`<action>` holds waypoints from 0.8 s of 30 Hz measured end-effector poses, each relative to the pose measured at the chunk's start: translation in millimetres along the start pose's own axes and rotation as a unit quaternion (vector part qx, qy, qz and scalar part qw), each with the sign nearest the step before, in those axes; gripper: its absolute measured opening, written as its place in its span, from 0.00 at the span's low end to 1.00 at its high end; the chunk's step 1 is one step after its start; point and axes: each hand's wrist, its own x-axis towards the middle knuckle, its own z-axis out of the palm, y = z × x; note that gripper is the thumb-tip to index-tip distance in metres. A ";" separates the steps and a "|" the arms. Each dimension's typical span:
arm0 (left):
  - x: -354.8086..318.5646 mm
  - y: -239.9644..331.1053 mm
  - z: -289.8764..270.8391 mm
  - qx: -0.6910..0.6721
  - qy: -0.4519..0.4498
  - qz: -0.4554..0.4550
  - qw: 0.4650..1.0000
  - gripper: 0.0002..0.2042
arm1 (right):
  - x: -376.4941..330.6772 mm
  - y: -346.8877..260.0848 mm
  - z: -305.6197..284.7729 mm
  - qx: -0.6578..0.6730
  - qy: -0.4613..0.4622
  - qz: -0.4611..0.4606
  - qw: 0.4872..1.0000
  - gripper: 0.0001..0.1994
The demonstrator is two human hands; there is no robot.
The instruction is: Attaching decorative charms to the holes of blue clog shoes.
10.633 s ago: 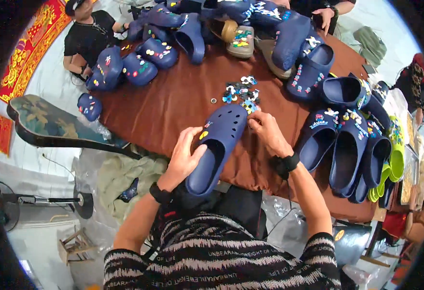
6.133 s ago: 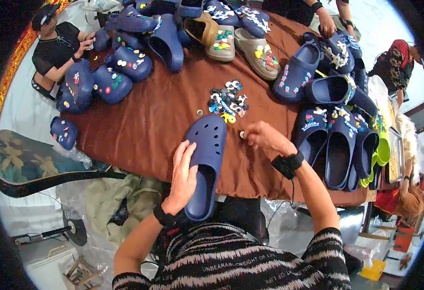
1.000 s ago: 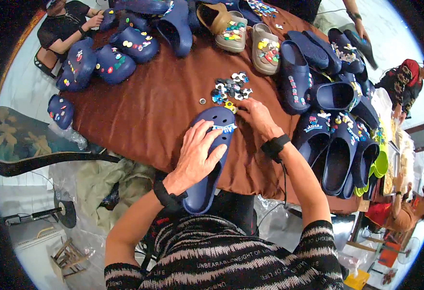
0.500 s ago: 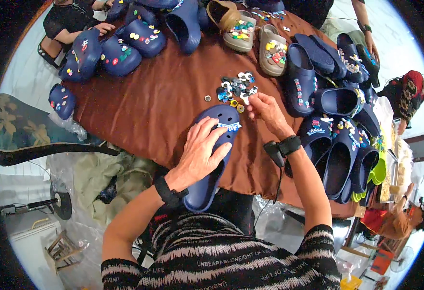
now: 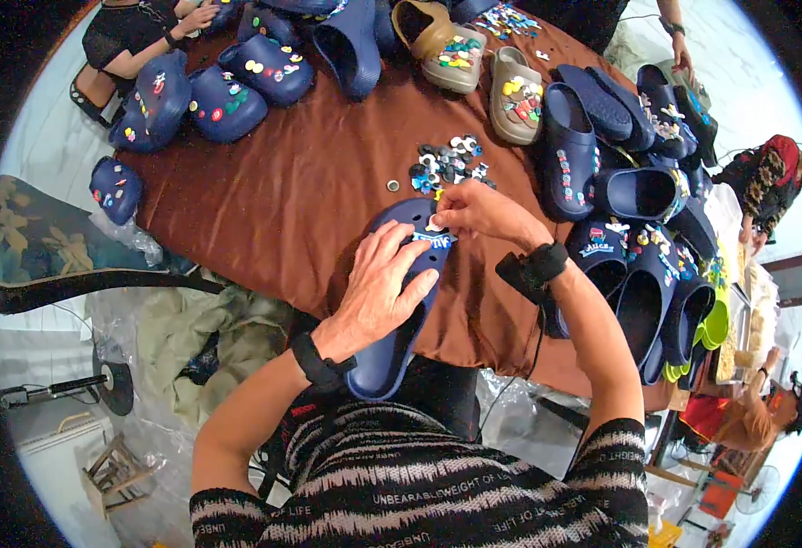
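Observation:
A navy blue clog (image 5: 381, 363) with round holes in its toe lies at the table's near edge, toe pointing away from me. My left hand (image 5: 374, 290) grips it from above, fingers over the upper and thumb along the right side. A blue-and-white lettered charm (image 5: 437, 241) sits on the upper, partly covered by my left fingertips. Fingers pinched, my right hand (image 5: 485, 215) holds a small pale shoe charm (image 5: 433, 225) against the toe, just beyond the lettered charm. Past the toe lies a loose pile of black, white and blue charms (image 5: 447, 163).
Brown cloth (image 5: 282, 201) covers the table. Decorated navy clogs (image 5: 227, 105) line the far left, and more clogs (image 5: 643, 292) crowd the right. Two tan clogs (image 5: 516, 96) stand at the back. A patterned chair (image 5: 54, 237) is at left. Other people are around the table.
My right hand has moved from the charm pile down and left to the clog's toe, bringing a small charm. My left hand and the clog have stayed in place.

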 end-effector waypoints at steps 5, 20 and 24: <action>0.4 -1.4 0.7 -0.001 0.006 0.004 1.000 0.22 | 9.9 -4.6 1.2 -0.144 -0.024 0.028 0.989 0.14; -3.9 -2.7 1.5 0.016 -0.004 0.007 1.000 0.21 | -9.8 39.9 -8.6 -0.008 0.109 0.061 0.992 0.15; -14.4 -5.2 -5.2 -0.007 -0.003 -0.008 1.000 0.22 | -22.9 75.2 -27.7 -0.044 0.271 0.112 0.955 0.13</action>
